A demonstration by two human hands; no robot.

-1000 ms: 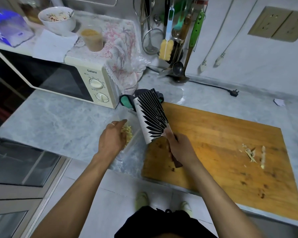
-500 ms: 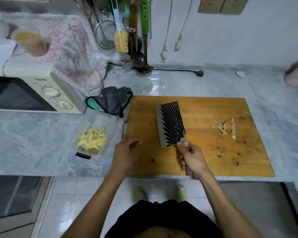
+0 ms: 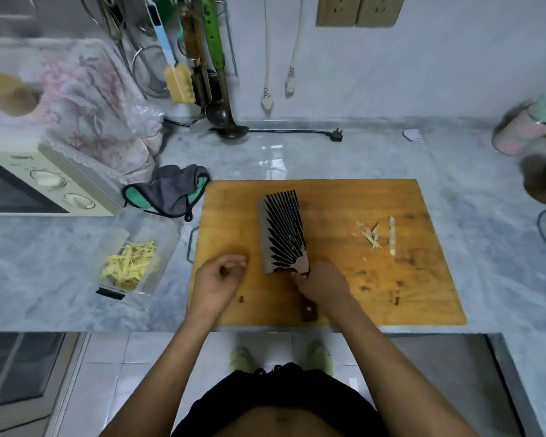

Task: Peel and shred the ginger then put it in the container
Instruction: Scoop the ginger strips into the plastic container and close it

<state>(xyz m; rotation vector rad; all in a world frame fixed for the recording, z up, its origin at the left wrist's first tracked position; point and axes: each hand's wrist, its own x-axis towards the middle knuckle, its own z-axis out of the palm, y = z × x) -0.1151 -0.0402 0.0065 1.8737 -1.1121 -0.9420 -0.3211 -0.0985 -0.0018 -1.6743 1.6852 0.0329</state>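
Yellow shredded ginger (image 3: 129,267) lies in a clear plastic container (image 3: 167,247) on the marble counter, left of the wooden cutting board (image 3: 344,279). A cleaver (image 3: 282,231) with a black-striped blade lies flat on the board, its wooden handle toward me. My right hand (image 3: 320,283) grips that handle. My left hand (image 3: 218,279) hovers over the board's left part with loosely curled fingers and holds nothing. Ginger peel scraps (image 3: 377,234) lie on the board's right side.
A microwave (image 3: 44,184) with a floral cover stands at the left. A grey-green cloth (image 3: 167,193) lies behind the container. Utensils (image 3: 202,74) hang on the back wall above a loose plug (image 3: 336,135). A pink jar (image 3: 530,127) stands far right. The counter edge runs just below the board.
My left hand left the container and came over to the board. The cleaver went from tilted up over the container to lying flat on the board. My head turned right.
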